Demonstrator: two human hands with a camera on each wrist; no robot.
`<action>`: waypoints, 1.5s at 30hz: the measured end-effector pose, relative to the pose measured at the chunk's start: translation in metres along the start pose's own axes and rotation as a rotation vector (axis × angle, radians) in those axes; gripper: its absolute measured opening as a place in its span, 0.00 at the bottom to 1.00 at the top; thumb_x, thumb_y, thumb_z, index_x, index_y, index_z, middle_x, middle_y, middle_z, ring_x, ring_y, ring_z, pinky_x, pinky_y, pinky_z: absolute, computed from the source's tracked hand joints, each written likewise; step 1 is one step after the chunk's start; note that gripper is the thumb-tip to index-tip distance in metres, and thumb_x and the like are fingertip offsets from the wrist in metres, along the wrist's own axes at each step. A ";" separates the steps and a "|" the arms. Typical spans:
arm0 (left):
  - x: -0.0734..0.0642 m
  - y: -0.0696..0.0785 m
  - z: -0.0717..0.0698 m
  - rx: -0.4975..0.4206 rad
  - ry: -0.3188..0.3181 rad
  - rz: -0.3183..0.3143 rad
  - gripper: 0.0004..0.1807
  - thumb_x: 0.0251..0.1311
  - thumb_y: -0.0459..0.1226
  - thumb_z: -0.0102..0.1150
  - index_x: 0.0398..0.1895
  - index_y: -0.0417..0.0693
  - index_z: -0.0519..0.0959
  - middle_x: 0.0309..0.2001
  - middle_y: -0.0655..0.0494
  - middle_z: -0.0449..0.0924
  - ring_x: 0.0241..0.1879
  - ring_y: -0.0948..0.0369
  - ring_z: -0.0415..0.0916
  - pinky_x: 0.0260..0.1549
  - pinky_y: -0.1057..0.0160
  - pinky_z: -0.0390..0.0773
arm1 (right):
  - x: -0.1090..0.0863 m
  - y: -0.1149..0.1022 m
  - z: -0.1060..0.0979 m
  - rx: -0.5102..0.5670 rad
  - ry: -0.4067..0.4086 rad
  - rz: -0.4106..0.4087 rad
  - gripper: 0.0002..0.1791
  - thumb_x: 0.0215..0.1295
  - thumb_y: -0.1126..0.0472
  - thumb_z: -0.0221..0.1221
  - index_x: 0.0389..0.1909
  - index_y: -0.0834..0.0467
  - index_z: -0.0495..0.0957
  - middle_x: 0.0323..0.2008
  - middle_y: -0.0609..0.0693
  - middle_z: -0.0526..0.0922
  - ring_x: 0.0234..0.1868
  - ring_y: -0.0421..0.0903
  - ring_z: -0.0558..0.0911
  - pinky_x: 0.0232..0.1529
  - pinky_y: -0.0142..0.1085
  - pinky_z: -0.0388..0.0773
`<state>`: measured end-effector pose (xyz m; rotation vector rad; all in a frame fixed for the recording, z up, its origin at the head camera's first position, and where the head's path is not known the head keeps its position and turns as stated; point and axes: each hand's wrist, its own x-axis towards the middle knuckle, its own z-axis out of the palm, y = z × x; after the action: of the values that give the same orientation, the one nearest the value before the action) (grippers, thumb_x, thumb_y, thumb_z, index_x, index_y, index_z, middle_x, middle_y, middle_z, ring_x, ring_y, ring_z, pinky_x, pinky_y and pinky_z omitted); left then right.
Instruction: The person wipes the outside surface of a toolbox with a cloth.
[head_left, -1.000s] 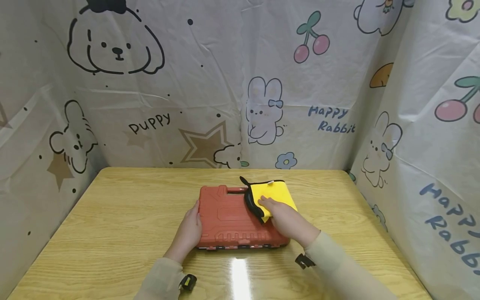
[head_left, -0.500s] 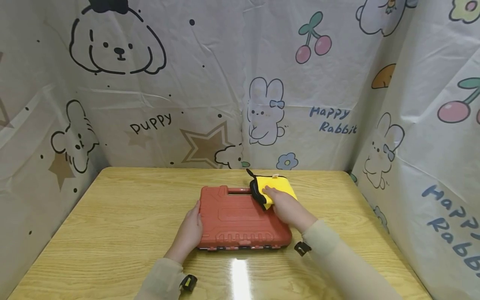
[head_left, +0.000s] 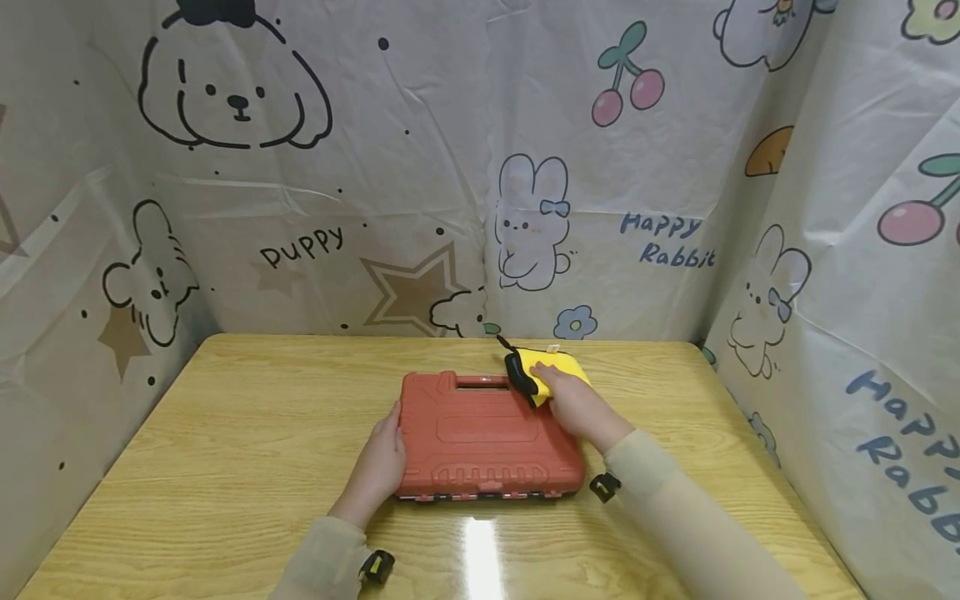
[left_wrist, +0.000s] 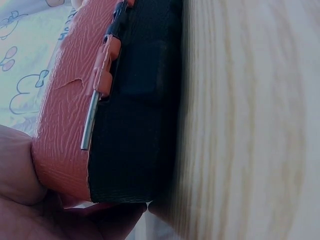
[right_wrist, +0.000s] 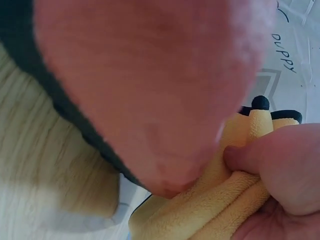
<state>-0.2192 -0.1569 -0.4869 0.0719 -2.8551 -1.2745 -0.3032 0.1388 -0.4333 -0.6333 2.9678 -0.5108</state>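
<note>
1. A yellowish, wood-grained tabletop bears a white streak of reflected light.
2. A creased, whitish printed sheet rises behind it and along both sides.
3. Its back shows a black-outlined puppy face, a brown star, two pink cherries and a rabbit with a blue bow.

A screened-off filming corner

We see a small recording booth: a wood-grain counter closed in at the back and both sides by pale, creased sheets printed with a puppy, a rabbit and cherries. Small black cameras sit at both cuffs. The sheets hide the room beyond, so we cannot tell whether it is a home or an office.
</note>
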 end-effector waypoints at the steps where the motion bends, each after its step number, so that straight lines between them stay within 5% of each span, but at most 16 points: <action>1: 0.000 0.000 0.000 -0.001 0.000 0.001 0.28 0.80 0.30 0.33 0.79 0.28 0.51 0.72 0.24 0.61 0.73 0.33 0.61 0.70 0.36 0.66 | 0.001 0.001 0.000 0.003 0.005 0.000 0.31 0.69 0.77 0.50 0.74 0.64 0.68 0.74 0.62 0.70 0.75 0.61 0.69 0.76 0.52 0.65; 22: -0.002 0.002 0.000 -0.024 0.000 -0.023 0.28 0.80 0.30 0.32 0.80 0.30 0.51 0.73 0.24 0.60 0.73 0.32 0.61 0.70 0.35 0.66 | -0.005 0.012 0.003 0.016 0.040 0.005 0.31 0.70 0.76 0.52 0.74 0.63 0.67 0.73 0.63 0.70 0.75 0.61 0.69 0.75 0.53 0.66; 45: 0.000 0.001 0.001 -0.023 -0.003 -0.017 0.29 0.81 0.30 0.31 0.80 0.30 0.50 0.73 0.24 0.59 0.74 0.33 0.59 0.71 0.35 0.64 | -0.084 -0.018 0.005 -0.055 -0.002 -0.094 0.32 0.66 0.79 0.56 0.71 0.65 0.70 0.71 0.63 0.73 0.72 0.62 0.73 0.67 0.53 0.76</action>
<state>-0.2190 -0.1556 -0.4866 0.0943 -2.8480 -1.3109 -0.2187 0.1563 -0.4330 -0.7809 2.9703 -0.4355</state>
